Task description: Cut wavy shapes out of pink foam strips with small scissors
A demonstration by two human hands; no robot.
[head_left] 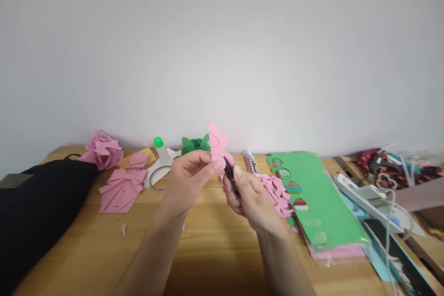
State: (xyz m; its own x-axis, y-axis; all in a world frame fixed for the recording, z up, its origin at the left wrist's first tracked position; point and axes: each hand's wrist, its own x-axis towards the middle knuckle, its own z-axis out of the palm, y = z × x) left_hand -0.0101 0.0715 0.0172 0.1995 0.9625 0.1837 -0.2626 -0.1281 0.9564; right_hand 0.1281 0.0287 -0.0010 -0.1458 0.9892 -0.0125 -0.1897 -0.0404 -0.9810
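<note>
Above the middle of the table, my left hand (189,178) pinches a cut piece of pink paper (218,144) between thumb and fingers. The paper stands upright, has a curved edge on its right and carries thin dark drawn lines. My right hand (251,196) is closed around a slim black pointed tool (229,173). Its tip meets the lower part of the paper, close to my left thumb. Whether the tool is a pair of scissors or a pen I cannot tell, since my fingers cover much of it.
Folded pink paper (123,189), a pink paper bundle (101,150), a glue stick (159,147) and a tape roll (158,178) lie left. Behind my hands sits a green paper figure (194,144). Rightward are a glue tube (252,163), pink cutouts (277,194), green sheets (312,199) and a power strip (367,201).
</note>
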